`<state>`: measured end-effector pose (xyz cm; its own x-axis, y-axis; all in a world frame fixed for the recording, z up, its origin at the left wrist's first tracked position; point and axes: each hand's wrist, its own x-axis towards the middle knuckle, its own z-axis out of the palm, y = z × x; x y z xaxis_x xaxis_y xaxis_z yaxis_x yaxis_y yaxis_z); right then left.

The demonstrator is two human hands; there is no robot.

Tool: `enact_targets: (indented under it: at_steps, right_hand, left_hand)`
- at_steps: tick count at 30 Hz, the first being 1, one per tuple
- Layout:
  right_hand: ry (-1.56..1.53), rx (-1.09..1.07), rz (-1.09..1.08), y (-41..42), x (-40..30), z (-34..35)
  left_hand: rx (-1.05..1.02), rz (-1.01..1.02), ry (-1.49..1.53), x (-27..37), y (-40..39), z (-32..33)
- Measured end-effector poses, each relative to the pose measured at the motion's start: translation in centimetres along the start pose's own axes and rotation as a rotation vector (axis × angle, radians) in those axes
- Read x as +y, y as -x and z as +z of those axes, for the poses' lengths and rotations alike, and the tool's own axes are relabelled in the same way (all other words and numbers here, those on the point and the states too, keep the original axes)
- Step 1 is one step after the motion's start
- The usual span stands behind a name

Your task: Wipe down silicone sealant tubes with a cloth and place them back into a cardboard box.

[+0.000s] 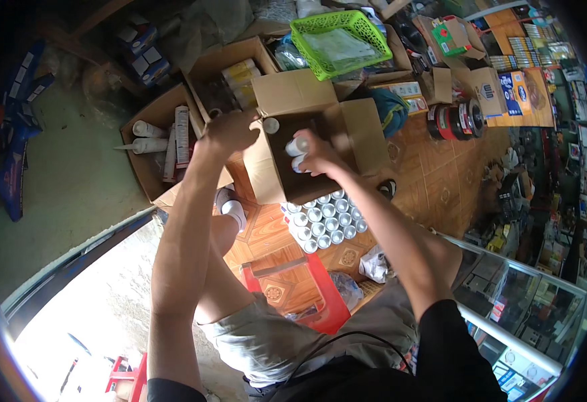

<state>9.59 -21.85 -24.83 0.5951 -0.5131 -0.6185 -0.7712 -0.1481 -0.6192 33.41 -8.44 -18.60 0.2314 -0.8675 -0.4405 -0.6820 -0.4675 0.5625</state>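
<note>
An open cardboard box point(363, 133) with its flaps spread stands before me. My right hand point(318, 156) is inside its opening, its fingers closed around two white cylindrical containers point(298, 146) held side by side. A single round-topped container point(271, 125) stands in the box's upper left corner. My left hand point(230, 133) hovers by the left flap, slightly blurred; its fingers are spread near that corner, and I see nothing held in it. Just below the box, rows of silver-topped cans point(329, 224) stand packed together on the floor.
Left is a cardboard box of sealant cartridges point(182, 135); behind it, another box point(200, 63) holds yellow-and-white cylinders. A green plastic basket point(343, 45) sits at the back. A red plastic stool point(326, 291) is between my legs. A glass display case point(519, 296) stands at the right.
</note>
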Motion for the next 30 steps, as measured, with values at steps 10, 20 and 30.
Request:
enact_targets:
  at_steps: [10,20,30]
  right_hand:
    - [0.28,0.129,0.003,-11.1,6.2,8.3]
    - [0.259,-0.063,0.17,-11.9,6.2,7.5]
    - [-0.352,-0.285,0.301,-8.5,2.8,7.4]
  left_hand:
    - [0.038,0.024,-0.217,0.0,-0.6,0.5]
    - [-0.009,0.009,-0.106,0.2,-0.4,-0.1]
    - [-0.149,-0.01,-0.058,-1.1,-0.4,1.0]
